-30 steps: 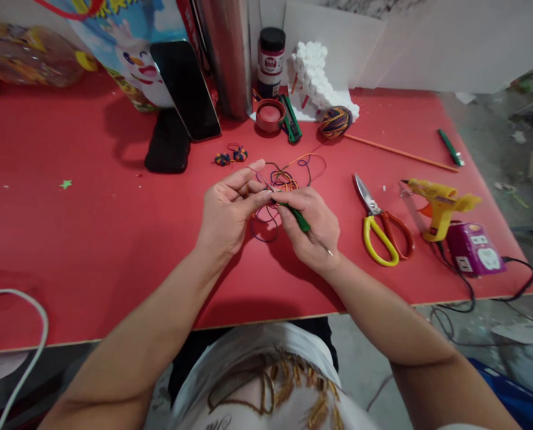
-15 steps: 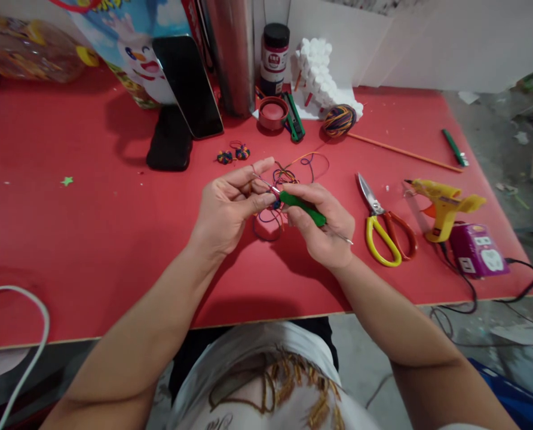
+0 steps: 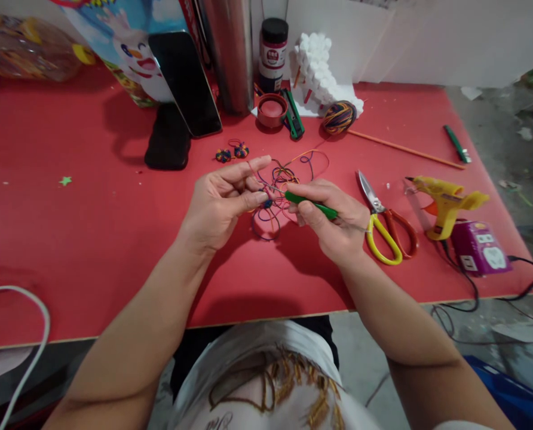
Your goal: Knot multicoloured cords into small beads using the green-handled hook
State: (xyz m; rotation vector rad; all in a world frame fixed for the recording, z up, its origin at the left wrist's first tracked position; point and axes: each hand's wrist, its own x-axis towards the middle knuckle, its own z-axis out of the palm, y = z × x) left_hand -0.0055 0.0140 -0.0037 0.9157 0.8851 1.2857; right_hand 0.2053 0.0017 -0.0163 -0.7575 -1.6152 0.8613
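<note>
My left hand [image 3: 221, 200] pinches a small dark knot of multicoloured yarn [image 3: 279, 179] between thumb and fingers, over the red table [image 3: 91, 227]. My right hand [image 3: 333, 224] grips a green-handled crochet hook [image 3: 309, 203], its metal tip pointing left into the yarn at my left fingertips. Loose yarn loops lie on the table under and behind both hands. A strand runs back to a yarn ball [image 3: 338, 116]. Two small yarn pieces [image 3: 231, 152] lie just beyond my left hand.
Yellow-and-red scissors [image 3: 383, 224] lie right of my right hand, then a yellow glue gun [image 3: 443, 200] and a purple power strip [image 3: 479, 248]. A phone [image 3: 183, 83], a steel cylinder [image 3: 228, 54], a jar [image 3: 273, 54], and a white foam piece [image 3: 320, 74] stand at the back.
My right hand has drawn the hook to the right, away from my left hand, and tilted it flatter. The left hand has shifted slightly left, keeping its pinch on the yarn.
</note>
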